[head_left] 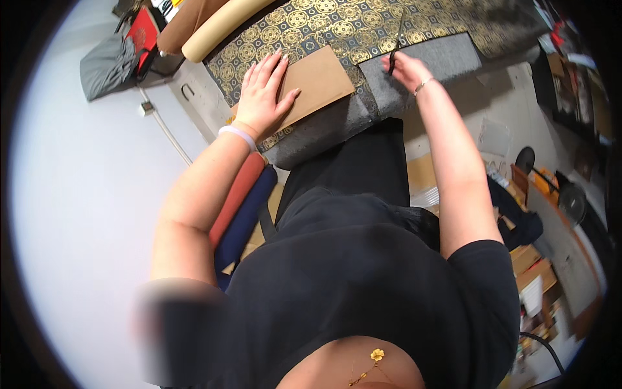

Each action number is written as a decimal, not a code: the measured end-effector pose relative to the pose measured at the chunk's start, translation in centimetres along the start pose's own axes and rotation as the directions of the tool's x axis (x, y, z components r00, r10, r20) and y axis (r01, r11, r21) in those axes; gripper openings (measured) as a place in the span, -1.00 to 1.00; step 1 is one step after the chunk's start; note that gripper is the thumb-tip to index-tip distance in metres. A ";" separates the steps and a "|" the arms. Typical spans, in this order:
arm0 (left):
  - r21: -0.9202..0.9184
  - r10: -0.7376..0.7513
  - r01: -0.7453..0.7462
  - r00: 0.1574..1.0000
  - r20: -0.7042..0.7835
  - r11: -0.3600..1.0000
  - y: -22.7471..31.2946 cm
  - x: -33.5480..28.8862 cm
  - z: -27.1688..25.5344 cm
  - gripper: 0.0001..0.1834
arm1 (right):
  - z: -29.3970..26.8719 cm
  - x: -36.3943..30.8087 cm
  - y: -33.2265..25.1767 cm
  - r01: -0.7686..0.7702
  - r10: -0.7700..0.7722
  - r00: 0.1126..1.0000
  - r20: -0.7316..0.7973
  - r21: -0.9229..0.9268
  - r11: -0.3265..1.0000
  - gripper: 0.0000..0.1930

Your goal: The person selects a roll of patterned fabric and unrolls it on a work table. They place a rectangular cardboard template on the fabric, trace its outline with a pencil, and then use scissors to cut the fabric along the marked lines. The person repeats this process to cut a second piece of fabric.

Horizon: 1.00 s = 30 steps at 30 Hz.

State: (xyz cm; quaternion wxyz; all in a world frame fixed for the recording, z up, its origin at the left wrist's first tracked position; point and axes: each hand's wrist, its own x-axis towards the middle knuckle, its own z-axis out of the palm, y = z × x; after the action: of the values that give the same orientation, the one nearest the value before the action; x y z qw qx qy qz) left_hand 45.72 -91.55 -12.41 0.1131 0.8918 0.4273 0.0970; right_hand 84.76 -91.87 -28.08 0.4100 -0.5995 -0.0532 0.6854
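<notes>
My left hand (262, 94) lies flat, fingers spread, on a brown cardboard piece (317, 81) that rests on a black fabric with gold round patterns (337, 26). My right hand (405, 67) grips the handles of dark scissors (396, 35), whose blades point away across the patterned fabric just right of the cardboard. The fabric lies over a grey felt-covered table (440, 58). A white band is on my left wrist and a thin bracelet on my right.
Two fabric rolls, tan and cream (217, 29), lie at the table's far left. Orange and navy rolls (243, 204) lean below the table by my left arm. A grey and red bag (123, 55) sits on the floor at the left; cluttered boxes (531, 266) fill the right.
</notes>
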 end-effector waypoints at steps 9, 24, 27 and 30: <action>0.005 0.085 -0.085 0.986 -0.141 0.996 -0.6 0.1 1.7 -0.26 | 11.1 -15.7 20.8 0.290 -0.146 0.894 -0.424 0.297 0.910 -0.59; 0.025 0.119 -0.117 0.986 -0.121 0.993 -1.1 -0.5 1.9 -0.26 | 22.4 -11.5 29.6 0.298 -0.094 0.919 -0.383 0.521 0.800 -0.52; 0.029 0.124 -0.121 0.984 -0.128 0.992 -1.3 -0.4 2.0 -0.25 | 22.9 -11.1 29.5 0.312 -0.096 0.909 -0.405 0.513 0.799 -0.52; 0.020 0.126 -0.125 0.983 -0.130 0.992 -1.2 -0.3 2.1 -0.25 | 24.0 -11.6 30.3 0.350 -0.131 0.906 -0.404 0.536 0.768 -0.52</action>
State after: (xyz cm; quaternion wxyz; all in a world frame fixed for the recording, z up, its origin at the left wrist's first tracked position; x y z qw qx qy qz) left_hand 45.17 -91.28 -14.75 0.0731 0.9092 0.3773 0.1599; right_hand 48.30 -109.00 -29.54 0.6661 -0.5371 0.1598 0.4923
